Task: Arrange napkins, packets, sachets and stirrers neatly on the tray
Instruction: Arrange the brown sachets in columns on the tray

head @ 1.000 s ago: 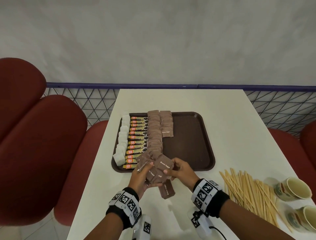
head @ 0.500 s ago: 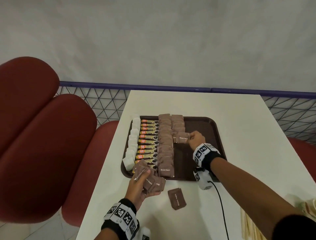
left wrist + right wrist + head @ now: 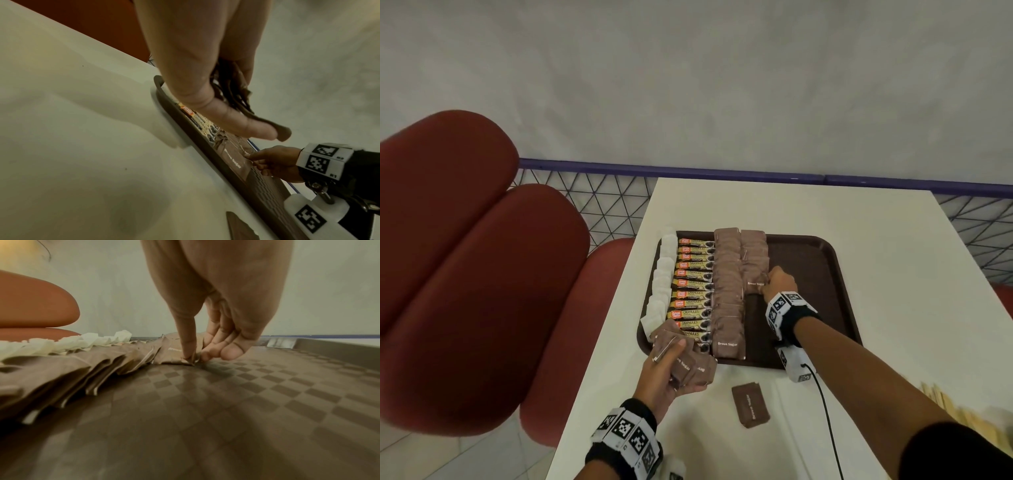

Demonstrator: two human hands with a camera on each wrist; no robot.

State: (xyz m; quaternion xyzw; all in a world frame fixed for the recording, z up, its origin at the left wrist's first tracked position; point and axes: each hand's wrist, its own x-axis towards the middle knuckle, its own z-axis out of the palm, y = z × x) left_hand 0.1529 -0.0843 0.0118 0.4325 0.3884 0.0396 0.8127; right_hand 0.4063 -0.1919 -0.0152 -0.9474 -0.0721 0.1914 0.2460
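Note:
A brown tray (image 3: 822,260) on the white table holds a column of white napkins (image 3: 662,284), a column of coffee granule sticks (image 3: 691,287) and two columns of brown sugar sachets (image 3: 727,291). My right hand (image 3: 779,284) pinches one brown sugar sachet (image 3: 755,284) at the near end of the shorter second column. In the right wrist view the thumb and fingertips (image 3: 211,355) hold its edge (image 3: 172,353) down on the tray. My left hand (image 3: 667,370) grips a fanned bunch of sachets (image 3: 693,368) over the tray's near left corner. One sachet (image 3: 751,404) lies loose on the table.
Wooden stirrers (image 3: 962,414) lie blurred at the table's right near edge. The tray's right half (image 3: 267,402) is bare. Red padded seats (image 3: 482,274) stand left of the table, and a blue mesh rail (image 3: 722,171) runs behind it.
My right hand took one sachet from the left hand's bunch, carried it onto the tray and set it at the end of the second column. The left hand stayed with its bunch.

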